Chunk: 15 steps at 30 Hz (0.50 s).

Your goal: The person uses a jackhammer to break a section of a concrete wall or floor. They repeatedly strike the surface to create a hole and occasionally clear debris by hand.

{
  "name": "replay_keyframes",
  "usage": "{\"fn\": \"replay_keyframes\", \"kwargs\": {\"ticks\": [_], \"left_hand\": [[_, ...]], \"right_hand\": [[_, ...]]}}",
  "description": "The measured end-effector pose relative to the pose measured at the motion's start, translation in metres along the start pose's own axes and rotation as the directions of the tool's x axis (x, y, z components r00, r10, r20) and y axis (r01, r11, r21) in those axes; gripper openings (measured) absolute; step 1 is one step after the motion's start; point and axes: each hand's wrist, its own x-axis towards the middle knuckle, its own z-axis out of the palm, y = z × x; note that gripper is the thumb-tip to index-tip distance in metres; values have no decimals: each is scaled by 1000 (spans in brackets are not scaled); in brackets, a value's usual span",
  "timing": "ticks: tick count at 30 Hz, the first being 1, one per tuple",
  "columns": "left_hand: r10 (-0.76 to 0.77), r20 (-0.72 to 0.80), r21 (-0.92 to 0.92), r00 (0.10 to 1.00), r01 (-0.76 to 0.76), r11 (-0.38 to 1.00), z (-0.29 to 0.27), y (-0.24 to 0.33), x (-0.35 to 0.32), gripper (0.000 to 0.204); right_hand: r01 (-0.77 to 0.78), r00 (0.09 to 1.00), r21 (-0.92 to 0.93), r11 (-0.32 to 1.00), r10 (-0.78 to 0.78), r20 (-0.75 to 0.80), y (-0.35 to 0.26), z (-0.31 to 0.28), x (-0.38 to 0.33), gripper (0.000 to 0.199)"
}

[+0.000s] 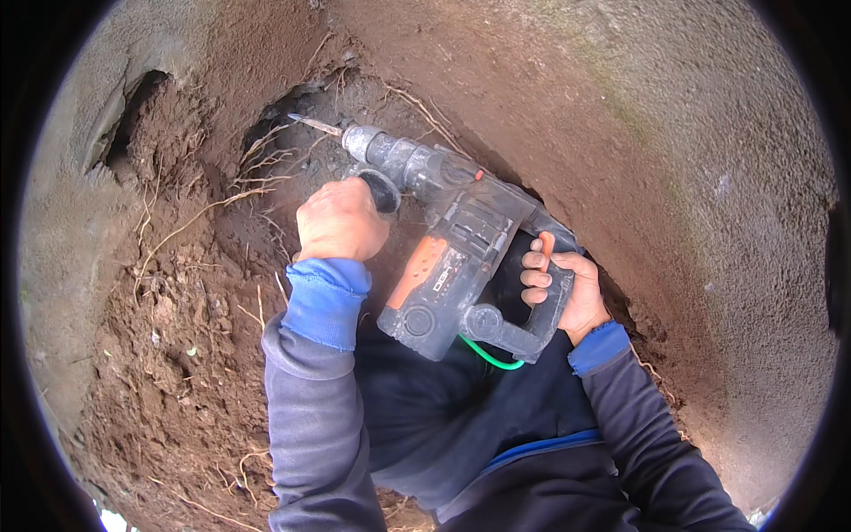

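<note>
A dusty grey and orange rotary hammer (461, 239) lies across the middle of the view, its body tilted, its nose toward the upper left. My left hand (344, 220) is closed round the side handle (381, 190) near the front. Behind the body, my right hand (567, 288) wraps the rear grip, fingers beside the orange trigger. The pointed chisel bit (315, 124) reaches over a dug hollow (306, 102); whether its tip touches the soil I cannot tell. A green cord (489, 356) curves out below the rear handle.
Rough concrete-like wall (709, 195) rises on the right and meets the soil in a corner. Loose brown earth (177, 355) fills the left, with thin roots (208, 208) sticking out. A dark hole (133, 115) opens at the upper left. My legs (461, 417) are close below the tool.
</note>
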Motion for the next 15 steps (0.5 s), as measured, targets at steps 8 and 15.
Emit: {"fn": "replay_keyframes", "kwargs": {"ticks": [8, 15], "left_hand": [[14, 32, 5, 999, -14, 1000, -2, -2, 3, 24], [-24, 98, -8, 995, 25, 1000, -1, -2, 3, 24]], "right_hand": [[18, 1000, -17, 1000, -18, -5, 0, 0, 2, 28], [5, 998, 38, 999, -2, -56, 0, 0, 3, 24]]}}
